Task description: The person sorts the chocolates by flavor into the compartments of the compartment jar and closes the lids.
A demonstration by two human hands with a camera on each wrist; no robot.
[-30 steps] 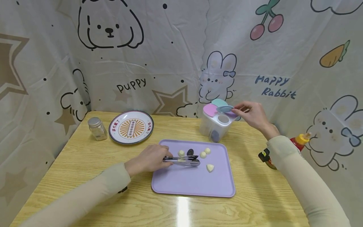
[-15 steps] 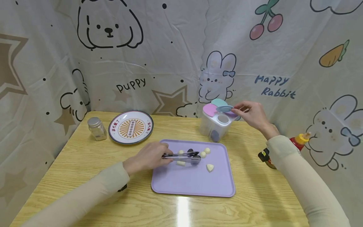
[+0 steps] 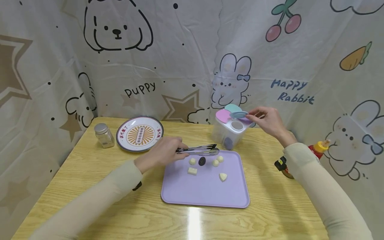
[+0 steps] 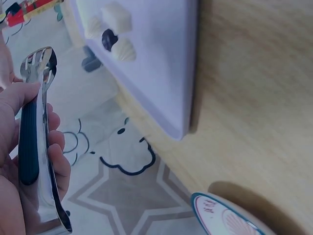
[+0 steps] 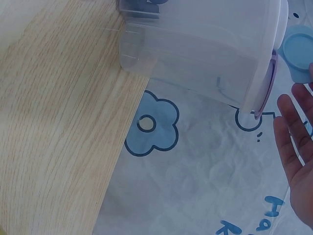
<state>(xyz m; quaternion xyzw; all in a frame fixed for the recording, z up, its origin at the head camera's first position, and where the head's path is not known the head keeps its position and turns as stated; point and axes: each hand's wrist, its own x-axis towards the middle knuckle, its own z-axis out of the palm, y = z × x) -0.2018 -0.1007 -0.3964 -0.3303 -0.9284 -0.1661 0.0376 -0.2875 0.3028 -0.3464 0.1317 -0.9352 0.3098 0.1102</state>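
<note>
We see the left hand (image 3: 163, 151) gripping the tongs (image 3: 198, 150), its fingers wrapped round the handles. The tongs are raised above the far side of the tray (image 3: 207, 193), their tips pointing towards the box (image 3: 220, 131). We cannot tell whether anything sits between the tips.

The right hand (image 3: 267, 120) pinches the edge of the blue lid (image 3: 239, 114) between thumb and fingertips and holds it tilted up, so we can see the round opening (image 3: 237, 125) in the top of the box. Beside the blue lid, the pink lid (image 3: 223, 116) and green lid (image 3: 232, 107) lie flat. Through the clear wall we make out something dark (image 3: 228, 143) low inside.

On the tray we find a dark oval (image 3: 202, 161), with a white ball (image 3: 192, 161) to its left, two more balls (image 3: 215, 163) touching to its right, a white block (image 3: 192, 171) nearer us and a white triangle (image 3: 223, 177).

Further left on the surface (image 3: 141, 213) are the plate (image 3: 140, 134) and the jar (image 3: 104, 136); the bottle (image 3: 317, 148) stands at the right, partly hidden by the right sleeve (image 3: 315, 180).
</note>
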